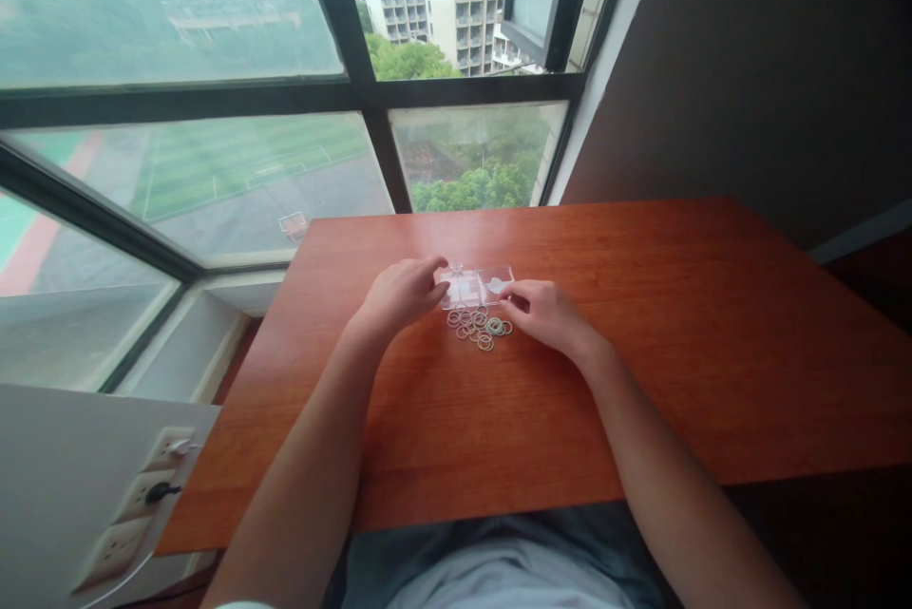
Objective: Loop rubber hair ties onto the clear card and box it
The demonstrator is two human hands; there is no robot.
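Note:
A small clear plastic box (466,287) lies opened flat on the wooden table, its lid (503,275) to the right with a whitish patch on it. My left hand (403,297) grips the box's left edge between thumb and fingers. At the lid's near right corner, my right hand (542,310) is closed in a pinch; what its fingertips hold, if anything, is too small to make out. Just in front of the box lies a loose pile of small pale elastic bands (479,326), several of them overlapping, some pinkish, greenish or yellowish.
The reddish-brown wooden table (684,333) reaches far to the right. Behind it stand dark-framed windows (370,96), one pane swung outward. Wall sockets (146,495) with plugs and a white cable sit low at the left, beside the table's edge.

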